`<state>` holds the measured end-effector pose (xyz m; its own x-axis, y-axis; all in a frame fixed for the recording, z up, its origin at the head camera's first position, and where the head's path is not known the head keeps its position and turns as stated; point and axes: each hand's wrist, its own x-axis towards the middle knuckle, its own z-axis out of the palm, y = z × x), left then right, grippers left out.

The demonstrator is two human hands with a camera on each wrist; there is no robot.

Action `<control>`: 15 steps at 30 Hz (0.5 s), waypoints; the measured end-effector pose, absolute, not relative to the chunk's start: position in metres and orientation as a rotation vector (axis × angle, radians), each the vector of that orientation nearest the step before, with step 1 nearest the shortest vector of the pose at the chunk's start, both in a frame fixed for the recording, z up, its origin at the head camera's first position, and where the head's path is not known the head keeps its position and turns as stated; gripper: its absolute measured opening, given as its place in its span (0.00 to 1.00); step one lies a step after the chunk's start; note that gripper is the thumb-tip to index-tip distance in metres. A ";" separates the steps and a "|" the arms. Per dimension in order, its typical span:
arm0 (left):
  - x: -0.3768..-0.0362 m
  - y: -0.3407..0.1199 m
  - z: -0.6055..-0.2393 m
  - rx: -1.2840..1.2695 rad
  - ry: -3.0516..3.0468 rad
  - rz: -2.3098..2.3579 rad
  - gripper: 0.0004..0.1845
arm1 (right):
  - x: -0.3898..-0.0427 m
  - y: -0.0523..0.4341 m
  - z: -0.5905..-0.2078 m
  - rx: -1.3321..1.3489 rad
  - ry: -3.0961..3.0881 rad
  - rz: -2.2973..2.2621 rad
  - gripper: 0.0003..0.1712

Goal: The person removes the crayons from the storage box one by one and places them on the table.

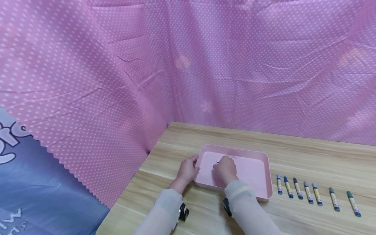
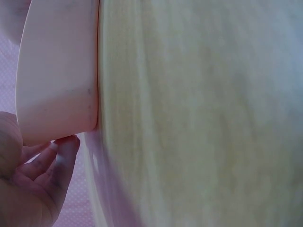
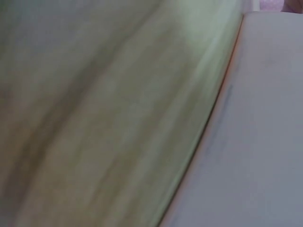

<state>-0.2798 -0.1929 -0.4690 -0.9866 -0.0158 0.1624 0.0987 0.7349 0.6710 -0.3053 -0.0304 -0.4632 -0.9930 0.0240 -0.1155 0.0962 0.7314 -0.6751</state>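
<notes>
A shallow pink tray (image 1: 258, 156) sits on the wooden table. My left hand (image 1: 186, 170) grips its left end; in the left wrist view the thumb and fingers (image 2: 64, 158) of that hand are about the tray's corner (image 2: 57, 94). Inside the tray, toward its left half, my right hand (image 1: 226, 169) has its fingers curled round a crayon (image 1: 217, 161). Only a small pale and blue end of this crayon shows; the hand hides the rest. The right wrist view shows mostly the tray's outer wall (image 3: 265, 123), not the right fingers' work.
Several crayons with blue and green tips, such as a light blue one (image 1: 279, 184) and a green one (image 1: 353, 204), lie in a row on the table (image 1: 293, 156) to the right of the tray. Pink dotted cloth (image 1: 205, 65) hangs behind and at the left.
</notes>
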 end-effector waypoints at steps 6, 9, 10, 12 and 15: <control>-0.279 -0.191 -0.468 -0.032 -2.804 -1.124 0.26 | -0.303 -0.024 -0.461 0.089 2.796 -1.177 0.13; -0.280 -0.190 -0.467 -0.002 -2.821 -1.156 0.27 | -0.303 -0.021 -0.456 0.057 2.781 -1.235 0.15; -0.280 -0.191 -0.468 0.000 -2.823 -1.164 0.27 | -0.303 -0.019 -0.453 0.044 2.781 -1.254 0.15; -0.281 -0.192 -0.468 0.004 -2.830 -1.173 0.27 | -0.302 -0.016 -0.446 0.029 2.777 -1.299 0.13; -0.281 -0.193 -0.469 0.010 -2.829 -1.175 0.27 | -0.303 -0.012 -0.436 0.015 2.775 -1.331 0.08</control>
